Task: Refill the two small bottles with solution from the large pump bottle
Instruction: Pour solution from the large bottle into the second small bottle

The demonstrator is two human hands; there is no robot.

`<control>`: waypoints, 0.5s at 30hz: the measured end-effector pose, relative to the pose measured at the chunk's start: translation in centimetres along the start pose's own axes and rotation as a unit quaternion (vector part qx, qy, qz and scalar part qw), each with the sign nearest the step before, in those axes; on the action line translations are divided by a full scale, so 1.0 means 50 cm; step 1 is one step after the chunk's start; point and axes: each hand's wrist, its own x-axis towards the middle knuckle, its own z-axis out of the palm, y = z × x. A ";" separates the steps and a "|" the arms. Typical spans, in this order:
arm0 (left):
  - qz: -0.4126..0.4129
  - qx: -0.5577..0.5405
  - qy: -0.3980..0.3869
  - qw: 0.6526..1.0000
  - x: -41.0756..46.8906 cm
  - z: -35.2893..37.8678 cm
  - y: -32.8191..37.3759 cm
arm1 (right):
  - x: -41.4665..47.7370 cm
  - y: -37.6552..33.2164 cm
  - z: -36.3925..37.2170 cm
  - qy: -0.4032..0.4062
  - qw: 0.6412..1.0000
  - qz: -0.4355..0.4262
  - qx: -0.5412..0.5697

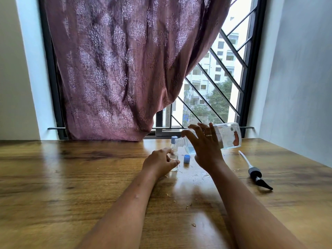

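The left hand point(159, 163) pinches the open small bottle point(174, 152) upright while the right hand point(206, 146) grips the tipped large bottle point(230, 135) just above it, whose wide neck could overflow the narrow mouth and spill.

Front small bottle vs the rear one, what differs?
The front small bottle is uncapped, its blue cap loose on the table; the rear small bottle wears its cap. The left hand grips the front one under the mouth of the tilted large bottle; the rear one stands untouched. Both are clear and upright.
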 end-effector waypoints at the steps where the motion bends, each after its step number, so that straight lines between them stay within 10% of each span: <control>1: -0.001 0.000 0.000 1.000 0.000 0.000 0.000 | 0.000 0.000 0.000 0.001 1.000 0.000 0.001; 15: -0.001 0.003 0.000 1.000 0.002 0.000 0.001 | 0.001 -0.004 -0.010 -0.008 1.000 0.007 -0.012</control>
